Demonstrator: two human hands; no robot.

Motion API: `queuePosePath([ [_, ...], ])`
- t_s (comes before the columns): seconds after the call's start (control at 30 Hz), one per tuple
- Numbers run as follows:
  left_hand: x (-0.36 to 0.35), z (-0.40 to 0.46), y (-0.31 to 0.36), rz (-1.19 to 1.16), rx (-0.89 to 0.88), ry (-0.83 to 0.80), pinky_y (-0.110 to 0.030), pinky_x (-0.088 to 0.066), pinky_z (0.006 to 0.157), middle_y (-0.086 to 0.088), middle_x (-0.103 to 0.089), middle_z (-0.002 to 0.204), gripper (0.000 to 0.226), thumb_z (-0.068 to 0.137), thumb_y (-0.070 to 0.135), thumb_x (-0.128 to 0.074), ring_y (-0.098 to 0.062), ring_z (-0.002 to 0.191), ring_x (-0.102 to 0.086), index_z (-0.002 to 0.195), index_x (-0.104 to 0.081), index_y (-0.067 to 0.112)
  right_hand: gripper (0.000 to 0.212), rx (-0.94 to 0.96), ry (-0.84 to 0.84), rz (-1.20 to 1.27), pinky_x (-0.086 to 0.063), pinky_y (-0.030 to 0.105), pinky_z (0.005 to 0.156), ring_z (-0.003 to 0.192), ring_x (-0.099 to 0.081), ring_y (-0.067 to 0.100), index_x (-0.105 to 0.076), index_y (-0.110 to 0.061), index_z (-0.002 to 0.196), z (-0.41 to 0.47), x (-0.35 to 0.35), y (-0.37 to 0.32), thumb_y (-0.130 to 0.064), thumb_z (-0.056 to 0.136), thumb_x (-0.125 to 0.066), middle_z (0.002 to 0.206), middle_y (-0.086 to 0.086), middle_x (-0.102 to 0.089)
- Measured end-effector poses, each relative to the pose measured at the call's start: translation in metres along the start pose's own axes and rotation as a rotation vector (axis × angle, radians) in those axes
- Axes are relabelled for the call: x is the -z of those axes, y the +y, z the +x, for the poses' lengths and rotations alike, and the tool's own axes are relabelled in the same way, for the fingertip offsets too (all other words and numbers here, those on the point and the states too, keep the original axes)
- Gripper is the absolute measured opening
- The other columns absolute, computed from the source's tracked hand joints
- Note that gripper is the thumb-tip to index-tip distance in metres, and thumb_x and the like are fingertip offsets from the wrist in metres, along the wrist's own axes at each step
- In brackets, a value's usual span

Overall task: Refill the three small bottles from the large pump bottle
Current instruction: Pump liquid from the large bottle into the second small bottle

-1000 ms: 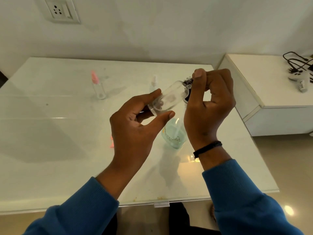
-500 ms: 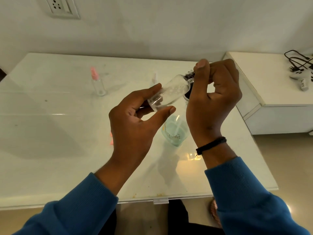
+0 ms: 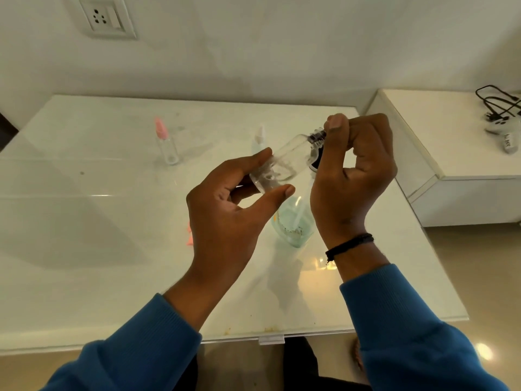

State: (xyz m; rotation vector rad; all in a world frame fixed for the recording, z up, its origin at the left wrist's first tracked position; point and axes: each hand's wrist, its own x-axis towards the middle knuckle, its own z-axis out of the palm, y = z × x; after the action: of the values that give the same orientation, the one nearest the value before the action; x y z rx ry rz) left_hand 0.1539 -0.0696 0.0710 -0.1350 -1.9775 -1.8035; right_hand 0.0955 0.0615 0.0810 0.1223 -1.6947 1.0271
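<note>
Clear small bottle [image 3: 284, 162] held tilted above the counter [image 3: 84, 221], neck toward 2 o'clock. Left hand [image 3: 225, 218] pinches its base between thumb and fingers; right hand [image 3: 352, 176] curls round the dark neck end [image 3: 317, 136]. Beneath them — the greenish large bottle [image 3: 293, 224]. At 10 o'clock, well apart, a pink-capped bottle [image 3: 166, 142]; nearer, a white-capped one [image 3: 258, 139].

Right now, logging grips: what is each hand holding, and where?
Left hand grips the small clear bottle at its base; right hand pinches its black cap.
</note>
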Motion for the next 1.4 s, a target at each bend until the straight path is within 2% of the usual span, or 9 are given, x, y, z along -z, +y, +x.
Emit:
queuePosePath([
  [0.33,-0.0002,0.0003,-0.0003,-0.003,0.004,0.004,-0.027,-0.061,0.084,0.000,-0.075,0.113,0.049,0.076,0.014,-0.088,-0.014,0.102,-0.074,0.122,-0.071,0.009,0.032,0.016,0.001,0.004,-0.042,0.051,0.060,0.067,-0.049,0.029,-0.061,-0.002,0.067,0.0026,-0.0002,-0.0023,-0.009,0.098,-0.060,0.074,-0.002,-0.051],
  [0.47,0.0002,0.0004,0.0007,-0.021,0.009,-0.003,-0.026,-0.061,0.085,-0.001,-0.075,0.115,0.049,0.077,0.014,-0.088,-0.014,0.105,-0.073,0.123,-0.071,0.010,0.037,0.010,-0.014,-0.013,-0.041,0.049,0.063,0.066,-0.046,0.030,-0.058,0.000,0.064,0.0088,0.0014,-0.0025,-0.013,0.099,-0.059,0.069,0.002,-0.050],
  [0.63,0.0002,0.0008,0.0018,-0.007,-0.001,0.002,-0.024,-0.061,0.083,0.001,-0.075,0.114,0.048,0.076,0.014,-0.088,-0.012,0.104,-0.073,0.122,-0.071,0.009,0.032,-0.004,-0.010,0.015,-0.043,0.051,0.061,0.067,-0.049,0.029,-0.059,-0.001,0.068,0.0015,0.0009,-0.0011,-0.010,0.099,-0.059,0.074,-0.001,-0.050],
  [0.83,0.0004,0.0008,0.0011,-0.019,-0.005,0.008,-0.025,-0.061,0.084,0.000,-0.075,0.113,0.048,0.077,0.013,-0.087,-0.013,0.103,-0.073,0.122,-0.071,0.008,0.036,-0.007,-0.018,-0.005,-0.042,0.049,0.062,0.066,-0.045,0.027,-0.056,-0.001,0.064,0.0074,0.0006,-0.0038,-0.012,0.099,-0.060,0.071,-0.002,-0.048],
  [1.0,0.0000,0.0001,0.0020,-0.009,-0.004,0.004,-0.023,-0.060,0.084,0.002,-0.074,0.113,0.048,0.076,0.014,-0.088,-0.010,0.102,-0.073,0.121,-0.071,0.008,0.034,-0.019,-0.019,0.017,-0.043,0.050,0.061,0.067,-0.050,0.029,-0.059,0.000,0.067,0.0006,0.0018,-0.0007,-0.011,0.099,-0.059,0.074,-0.002,-0.051],
  [1.17,-0.0003,0.0011,0.0017,-0.022,0.000,0.013,-0.024,-0.060,0.085,-0.001,-0.075,0.113,0.048,0.077,0.014,-0.088,-0.013,0.103,-0.073,0.122,-0.071,0.008,0.037,-0.004,-0.012,-0.009,-0.042,0.049,0.063,0.067,-0.046,0.024,-0.057,0.002,0.064,0.0071,0.0002,-0.0025,-0.013,0.099,-0.059,0.070,-0.001,-0.049],
  [1.4,0.0005,-0.0005,0.0013,-0.018,0.009,0.008,-0.027,-0.061,0.086,0.001,-0.075,0.112,0.048,0.076,0.014,-0.088,-0.015,0.102,-0.073,0.121,-0.072,0.009,0.035,-0.018,-0.018,0.001,-0.043,0.051,0.062,0.067,-0.048,0.026,-0.058,-0.001,0.067,0.0022,0.0004,-0.0032,-0.012,0.099,-0.059,0.073,-0.002,-0.050],
])
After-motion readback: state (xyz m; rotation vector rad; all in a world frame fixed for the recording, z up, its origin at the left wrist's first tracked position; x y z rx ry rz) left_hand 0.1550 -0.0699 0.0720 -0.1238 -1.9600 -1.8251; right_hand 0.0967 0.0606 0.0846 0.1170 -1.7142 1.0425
